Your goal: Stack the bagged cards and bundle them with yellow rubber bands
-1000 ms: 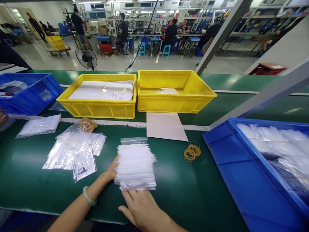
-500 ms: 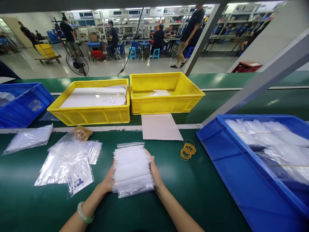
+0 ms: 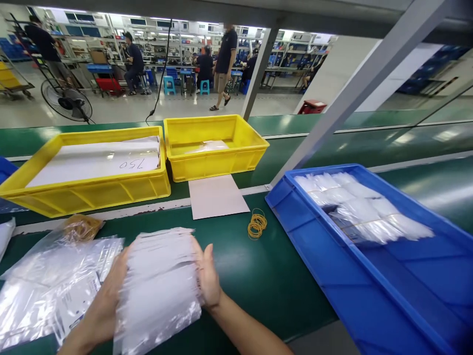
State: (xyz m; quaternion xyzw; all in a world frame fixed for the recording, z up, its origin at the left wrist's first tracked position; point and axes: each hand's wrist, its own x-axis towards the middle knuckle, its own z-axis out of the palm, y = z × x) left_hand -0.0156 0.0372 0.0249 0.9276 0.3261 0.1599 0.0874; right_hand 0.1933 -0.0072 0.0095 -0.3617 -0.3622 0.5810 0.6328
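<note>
Between my two hands is a thick stack of clear plastic bags point(image 3: 160, 281), their edges layered and uneven along the sides. My left hand point(image 3: 113, 286) presses the stack's left side, its fingers partly hidden behind the bags. Against the right side lies my right hand point(image 3: 207, 276), thumb pointing up and fingers hidden behind the stack. Left of it, more loose clear bags point(image 3: 37, 281) and a printed card in a bag point(image 3: 76, 298) lie on the green table. A bag of rubber bands point(image 3: 83, 228) rests above them. A loose bundle of rubber bands point(image 3: 256, 225) lies to the right.
A blue bin point(image 3: 373, 296) at right holds banded bundles of clear bags point(image 3: 369, 207). Two yellow bins, one with paper sheets point(image 3: 88, 195) and one with a little plastic point(image 3: 218, 165), stand behind a flat card point(image 3: 218, 197). A slanted metal post point(image 3: 332, 113) rises at right.
The stack has come up closer to me, held between both hands, and tilts. My view has turned to the right, showing more of the blue bin. A person in the background has walked on.
</note>
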